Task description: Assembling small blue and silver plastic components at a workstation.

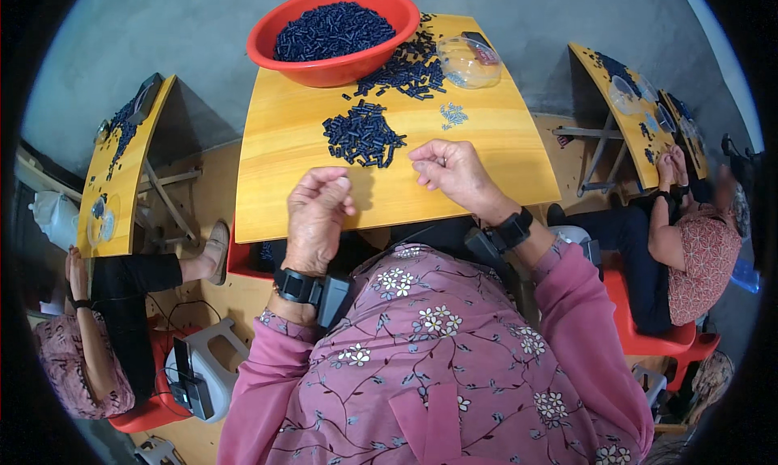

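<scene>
My left hand (318,214) is over the near edge of the yellow wooden table, its thumb and forefinger pinched together. Farther right, my right hand (459,173) hovers above the tabletop with its fingertips also closed in a pinch. Anything between the fingers of either hand is too small or hidden to make out. Just beyond them lies a heap of short dark-blue cylindrical pieces (362,134). A small pile of tiny silvery pieces (454,115) sits beyond my right hand.
A red basin (332,70) full of the same dark pieces stands at the back left of the table (279,165). Loose pieces (409,70) spill beside it, near a clear plastic bowl (470,64). Two people (697,262) sit at similar tables on either side.
</scene>
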`<control>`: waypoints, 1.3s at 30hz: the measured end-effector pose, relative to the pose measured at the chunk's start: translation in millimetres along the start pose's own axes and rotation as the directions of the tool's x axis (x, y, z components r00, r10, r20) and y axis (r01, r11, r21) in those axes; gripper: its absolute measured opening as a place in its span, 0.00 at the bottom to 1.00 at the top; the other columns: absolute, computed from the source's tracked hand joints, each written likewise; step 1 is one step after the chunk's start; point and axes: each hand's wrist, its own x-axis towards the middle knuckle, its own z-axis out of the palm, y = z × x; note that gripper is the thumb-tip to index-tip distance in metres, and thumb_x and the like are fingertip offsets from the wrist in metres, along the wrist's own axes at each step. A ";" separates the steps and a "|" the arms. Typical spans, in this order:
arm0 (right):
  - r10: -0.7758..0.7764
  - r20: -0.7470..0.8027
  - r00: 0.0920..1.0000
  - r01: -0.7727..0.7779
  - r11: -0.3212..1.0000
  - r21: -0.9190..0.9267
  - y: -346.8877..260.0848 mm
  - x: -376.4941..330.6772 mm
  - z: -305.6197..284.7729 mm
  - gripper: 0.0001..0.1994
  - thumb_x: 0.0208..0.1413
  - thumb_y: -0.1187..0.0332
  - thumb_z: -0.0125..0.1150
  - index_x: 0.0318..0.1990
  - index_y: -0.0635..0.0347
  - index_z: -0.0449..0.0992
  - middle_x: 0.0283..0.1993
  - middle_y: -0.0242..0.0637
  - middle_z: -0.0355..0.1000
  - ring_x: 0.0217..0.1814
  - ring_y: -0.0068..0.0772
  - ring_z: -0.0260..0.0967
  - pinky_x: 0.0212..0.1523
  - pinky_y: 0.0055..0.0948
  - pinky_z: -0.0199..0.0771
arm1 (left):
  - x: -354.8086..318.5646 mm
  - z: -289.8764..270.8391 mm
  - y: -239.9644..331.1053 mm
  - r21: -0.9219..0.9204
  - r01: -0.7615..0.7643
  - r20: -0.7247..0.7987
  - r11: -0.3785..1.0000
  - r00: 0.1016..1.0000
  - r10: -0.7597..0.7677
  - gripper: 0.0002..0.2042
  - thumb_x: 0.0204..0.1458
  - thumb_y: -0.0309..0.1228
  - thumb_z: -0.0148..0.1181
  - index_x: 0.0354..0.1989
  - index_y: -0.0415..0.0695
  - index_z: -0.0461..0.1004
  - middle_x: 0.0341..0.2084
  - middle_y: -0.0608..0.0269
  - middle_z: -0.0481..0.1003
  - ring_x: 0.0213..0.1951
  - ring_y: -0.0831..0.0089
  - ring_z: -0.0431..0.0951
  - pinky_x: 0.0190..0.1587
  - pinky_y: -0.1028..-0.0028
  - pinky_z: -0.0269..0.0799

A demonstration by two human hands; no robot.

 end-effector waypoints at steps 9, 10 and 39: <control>-0.430 0.054 0.901 0.387 0.744 -0.545 5.6 33.5 8.3 0.06 0.51 0.78 0.58 0.36 0.66 0.79 0.35 0.48 0.74 0.38 0.48 0.74 0.40 0.37 0.74 | 9.6 -21.1 4.4 0.011 -0.083 -0.215 0.996 0.973 0.084 0.06 0.58 0.22 0.57 0.43 0.39 0.73 0.31 0.63 0.74 0.29 0.77 0.73 0.34 0.78 0.72; -0.407 -0.036 0.913 0.328 0.783 -0.528 12.4 36.5 1.7 0.06 0.51 0.78 0.58 0.36 0.66 0.79 0.35 0.47 0.75 0.37 0.48 0.74 0.40 0.37 0.74 | 9.3 -19.9 5.6 0.007 -0.077 -0.218 0.997 0.973 0.077 0.07 0.58 0.21 0.57 0.43 0.39 0.72 0.31 0.63 0.74 0.30 0.76 0.73 0.34 0.78 0.72; -0.149 -0.069 0.986 0.128 0.962 -0.242 15.5 31.8 -9.7 0.03 0.54 0.76 0.60 0.31 0.68 0.74 0.30 0.40 0.74 0.32 0.33 0.75 0.32 0.31 0.75 | 12.7 -21.7 0.1 -0.009 -0.064 -0.138 0.998 0.988 0.063 0.06 0.58 0.20 0.56 0.42 0.38 0.73 0.31 0.62 0.74 0.28 0.76 0.74 0.32 0.77 0.74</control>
